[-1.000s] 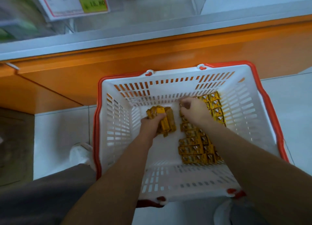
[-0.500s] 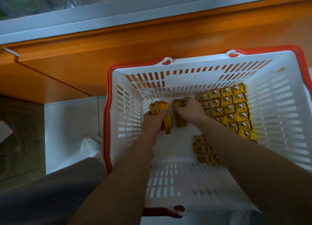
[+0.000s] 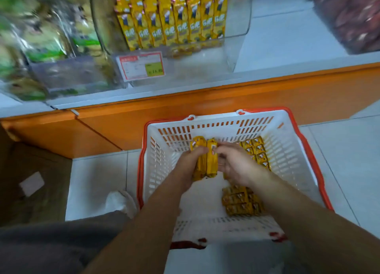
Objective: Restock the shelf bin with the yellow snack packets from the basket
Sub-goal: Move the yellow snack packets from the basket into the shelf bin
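Several yellow snack packets (image 3: pixel 206 160) were held as an upright bundle inside the basket (image 3: pixel 304 148), well below the shelf bin (image 3: pixel 236 33); the bundle's left side was gripped by the left hand (image 3: pixel 188 166), fingers curled round it; the right hand (image 3: pixel 236 166) was laid against the right side, too blurred for its grip to be told. Packets were judged light, film-wrapped, slick and crushable; a bundle was likely to fan out if pinched at one end, so a clamp across the middle from both sides was advised. More loose packets (image 3: pixel 242 201) were seen in rows along the basket's right side. Edges to be cleared on the way up: the basket's far rim, the orange shelf front (image 3: pixel 205 109), the bin's clear front wall; open room was seen in the bin to the right of the standing stock (image 3: pixel 174 20).
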